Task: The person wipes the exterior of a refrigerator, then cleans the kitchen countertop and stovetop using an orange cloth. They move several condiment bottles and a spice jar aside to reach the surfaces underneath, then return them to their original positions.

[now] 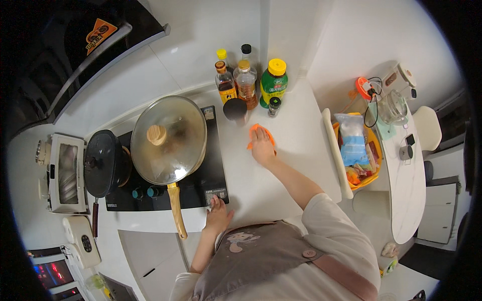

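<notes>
My right hand [262, 145] presses an orange cloth [268, 132] flat against the white countertop [248, 180], just in front of a group of seasoning bottles. My left hand [218, 216] rests at the front right corner of the black cooktop [214, 165], fingertips on its edge and nothing held. To its left, a large pan [201, 161] sits on the cooktop under a glass lid [169, 139] with a wooden knob [156, 134]. The pan's wood-grain handle [177, 210] points towards me. Steam or fogging blurs what is inside.
A covered black pot [101, 163] stands on the cooktop's left. Behind the cloth are a green jar with a yellow cap [275, 82], a small spice jar [274, 107] and a dark-topped container [236, 111]. A yellow bin [371, 177] holding packages is beyond the counter's right edge.
</notes>
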The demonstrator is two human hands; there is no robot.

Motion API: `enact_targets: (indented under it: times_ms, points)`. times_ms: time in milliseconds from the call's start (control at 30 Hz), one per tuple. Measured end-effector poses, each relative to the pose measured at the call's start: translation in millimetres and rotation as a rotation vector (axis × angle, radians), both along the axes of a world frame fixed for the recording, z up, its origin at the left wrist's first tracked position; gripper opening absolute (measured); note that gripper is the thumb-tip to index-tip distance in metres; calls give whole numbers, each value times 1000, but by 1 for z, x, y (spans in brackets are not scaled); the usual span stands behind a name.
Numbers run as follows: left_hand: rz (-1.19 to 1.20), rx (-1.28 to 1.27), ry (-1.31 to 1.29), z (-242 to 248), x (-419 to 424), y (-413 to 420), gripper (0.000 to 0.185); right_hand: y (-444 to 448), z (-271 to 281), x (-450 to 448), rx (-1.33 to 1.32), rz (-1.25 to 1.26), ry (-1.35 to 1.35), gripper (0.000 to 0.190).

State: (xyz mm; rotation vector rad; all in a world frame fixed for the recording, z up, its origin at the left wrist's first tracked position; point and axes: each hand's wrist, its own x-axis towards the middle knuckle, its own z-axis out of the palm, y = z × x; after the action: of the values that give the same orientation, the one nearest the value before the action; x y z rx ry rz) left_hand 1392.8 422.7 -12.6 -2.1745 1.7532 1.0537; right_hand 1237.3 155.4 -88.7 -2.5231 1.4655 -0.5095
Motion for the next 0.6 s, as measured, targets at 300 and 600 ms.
enact_targets:
  times_ms: [300,600]
  points:
    - [15,-1,-20,-1,-6,-2,80,0,38,7,221,8,99,67]
    - [-5,36,-24,7,-7,-11,79,-60,69,29,144,-183,-535,110]
